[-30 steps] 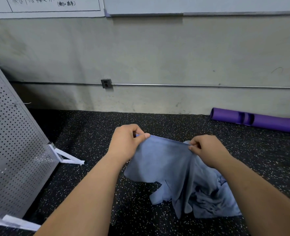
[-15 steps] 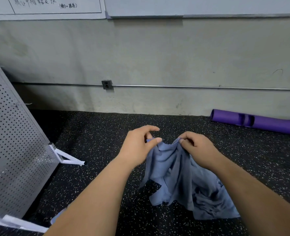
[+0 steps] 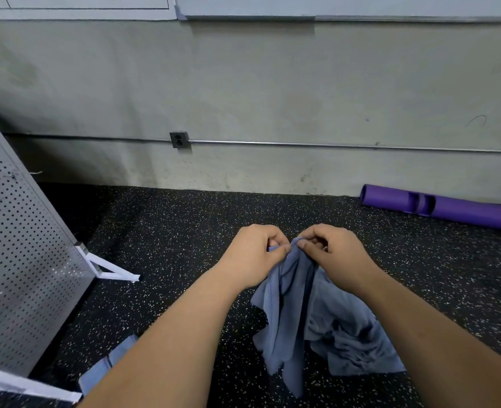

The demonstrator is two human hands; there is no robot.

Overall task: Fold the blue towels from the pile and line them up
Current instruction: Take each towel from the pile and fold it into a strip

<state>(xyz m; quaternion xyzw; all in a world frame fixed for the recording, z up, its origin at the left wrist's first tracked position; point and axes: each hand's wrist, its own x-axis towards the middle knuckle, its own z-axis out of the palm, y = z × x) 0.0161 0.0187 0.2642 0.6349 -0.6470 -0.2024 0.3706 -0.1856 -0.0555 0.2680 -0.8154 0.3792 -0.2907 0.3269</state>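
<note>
- Pinching one blue towel (image 3: pixel 284 313) by its top edge with left hand (image 3: pixel 252 254) and right hand (image 3: pixel 334 251), held close together, almost touching, above the floor (image 3: pixel 169 231).
- Noted left fingers (image 3: pixel 277 249) curled and gripping the bunched edge; same for the right thumb and fingers, closed on the cloth just beside them. Neither hand empty.
- Hanging from that grip in loose vertical folds, not spread flat; lower tips down near the floor, cannot tell whether touching it.
- Logged the pile (image 3: pixel 352 343) crumpled on the floor just right of the hanging towel, partly under the right forearm. Cannot count the towels in it.
- Spotted a strip of blue cloth (image 3: pixel 105 369) at lower left, beside the left forearm and mostly hidden. Possibly a towel already set down; cannot tell whether folded.
- Judged as early in the task: no tidy row of folded towels anywhere in view, and the held towel not yet folded. Probably bringing two corners together for a first fold, though could equally be plain gathering.
- Left to do, by this reckoning: square up and fold the held towel, lay it in line, then repeat for everything in the pile.
- Also in view: perforated metal panel (image 3: pixel 16 245) on the left, purple roll (image 3: pixel 449 209) along the wall at right, wall socket (image 3: pixel 179 139) behind.
</note>
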